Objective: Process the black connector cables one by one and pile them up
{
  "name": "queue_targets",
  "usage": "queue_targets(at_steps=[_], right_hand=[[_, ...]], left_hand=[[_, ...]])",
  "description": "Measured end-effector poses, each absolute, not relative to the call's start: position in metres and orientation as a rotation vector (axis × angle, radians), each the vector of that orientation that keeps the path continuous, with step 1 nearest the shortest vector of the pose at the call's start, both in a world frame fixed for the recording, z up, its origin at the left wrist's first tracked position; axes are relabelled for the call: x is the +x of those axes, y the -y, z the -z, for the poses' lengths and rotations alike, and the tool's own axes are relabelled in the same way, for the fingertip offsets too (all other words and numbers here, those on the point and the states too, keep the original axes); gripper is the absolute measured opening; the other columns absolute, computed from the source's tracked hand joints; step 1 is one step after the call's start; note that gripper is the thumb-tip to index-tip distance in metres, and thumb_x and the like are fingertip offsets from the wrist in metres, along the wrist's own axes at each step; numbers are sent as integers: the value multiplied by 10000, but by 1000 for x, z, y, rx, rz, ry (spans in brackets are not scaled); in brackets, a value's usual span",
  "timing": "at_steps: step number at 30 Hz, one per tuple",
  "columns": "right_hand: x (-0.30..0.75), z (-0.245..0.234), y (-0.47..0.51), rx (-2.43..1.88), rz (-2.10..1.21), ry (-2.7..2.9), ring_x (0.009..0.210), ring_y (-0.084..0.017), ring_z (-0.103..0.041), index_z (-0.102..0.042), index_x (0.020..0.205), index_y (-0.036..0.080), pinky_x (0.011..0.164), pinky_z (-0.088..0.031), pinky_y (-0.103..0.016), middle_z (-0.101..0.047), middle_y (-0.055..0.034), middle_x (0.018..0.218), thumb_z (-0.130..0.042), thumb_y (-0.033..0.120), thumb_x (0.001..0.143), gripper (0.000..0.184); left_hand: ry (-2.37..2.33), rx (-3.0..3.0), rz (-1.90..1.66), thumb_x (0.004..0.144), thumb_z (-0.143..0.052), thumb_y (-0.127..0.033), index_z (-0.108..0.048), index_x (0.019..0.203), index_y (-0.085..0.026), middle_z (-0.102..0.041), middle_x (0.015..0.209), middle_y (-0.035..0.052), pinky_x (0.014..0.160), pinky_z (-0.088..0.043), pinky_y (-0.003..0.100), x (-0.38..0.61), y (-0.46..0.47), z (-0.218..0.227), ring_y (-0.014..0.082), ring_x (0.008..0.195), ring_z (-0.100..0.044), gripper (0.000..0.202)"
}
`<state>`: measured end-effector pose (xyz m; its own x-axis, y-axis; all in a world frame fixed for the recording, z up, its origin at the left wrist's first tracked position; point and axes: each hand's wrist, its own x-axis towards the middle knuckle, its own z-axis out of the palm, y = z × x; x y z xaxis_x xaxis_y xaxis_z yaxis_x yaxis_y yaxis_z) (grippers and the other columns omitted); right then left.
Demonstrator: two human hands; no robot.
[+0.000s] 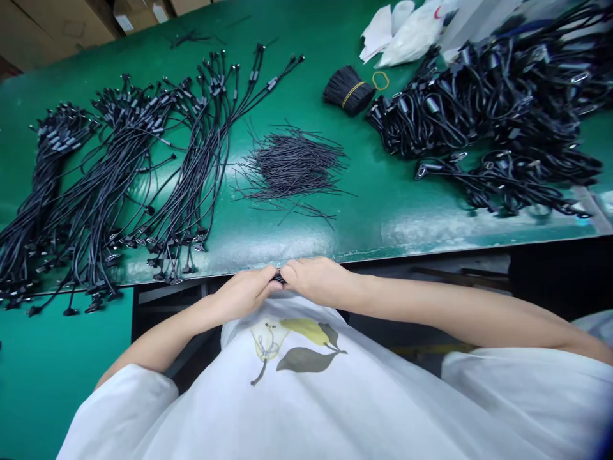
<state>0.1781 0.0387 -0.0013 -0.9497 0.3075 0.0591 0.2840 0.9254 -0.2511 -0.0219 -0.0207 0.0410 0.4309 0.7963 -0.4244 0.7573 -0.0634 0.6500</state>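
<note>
At the table's front edge, close to my shirt, my left hand (248, 291) and my right hand (313, 280) meet with their fingers closed. Between them shows a small part of a folded black cable (278, 276), gripped from both sides; the rest of it is hidden by the fingers. Just beyond my hands lies a loose pile of thin black twist ties (297, 163). To the left, long black cables (191, 160) with connectors at both ends are spread out in several bunches. Folded, bundled black cables (445, 115) are heaped on the right.
A bunch of black ties (349, 89) held by a yellow rubber band stands behind the pile, with a loose rubber band (380, 80) beside it. White plastic bags (414, 35) lie at the back. Cardboard boxes (57, 25) stand beyond the green table (373, 223).
</note>
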Motion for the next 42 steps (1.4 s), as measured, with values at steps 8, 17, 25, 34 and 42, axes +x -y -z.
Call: queue_targets(at_steps=[8, 17, 25, 34, 42], right_hand=[[173, 6, -52, -491, -427, 3139, 599, -163, -555, -576, 881, 124, 538, -229, -273, -651, -90, 756, -336, 166, 963, 257], [189, 3, -67, -723, -470, 2947, 600, -143, -548, -577, 844, 138, 546, -190, -277, -655, -58, 700, -386, 323, 1003, 310], [180, 2, -66, -767, -287, 2847, 590, -152, -528, -564, 802, 141, 549, -185, -291, -629, -66, 703, -351, 336, 1013, 357], [180, -7, -59, -793, -525, 2856, 611, -135, -525, -571, 871, 154, 550, -187, -274, -644, -35, 729, -391, 365, 1008, 309], [177, -4, -60, -481, 91, 2741, 578, -151, -390, -602, 922, 140, 562, -158, -336, -534, -29, 650, -361, 132, 953, 243]], left_hand=[[-1214, 1618, -106, 976, -364, -412, -550, 942, -184, -589, 700, -4, 644, -459, 265, -27, 5, -23, 153, 641, -581, 296], [-1415, 2071, -624, 943, -523, -296, -594, 1177, -210, -631, 1121, 94, 925, -478, 358, -56, 12, -26, 195, 1028, -599, 260], [-1557, 2241, -720, 951, -502, -265, -594, 1096, -187, -630, 1059, 94, 904, -476, 360, -51, 8, -33, 195, 1011, -582, 189], [-1382, 2342, -610, 950, -418, -191, -608, 939, -205, -653, 1037, 82, 894, -458, 358, -58, 7, -43, 183, 984, -579, 191], [-1390, 1940, -506, 834, -637, -472, -584, 1116, -193, -644, 1074, 89, 982, -416, 403, -47, -18, -69, 239, 1063, -556, 400]])
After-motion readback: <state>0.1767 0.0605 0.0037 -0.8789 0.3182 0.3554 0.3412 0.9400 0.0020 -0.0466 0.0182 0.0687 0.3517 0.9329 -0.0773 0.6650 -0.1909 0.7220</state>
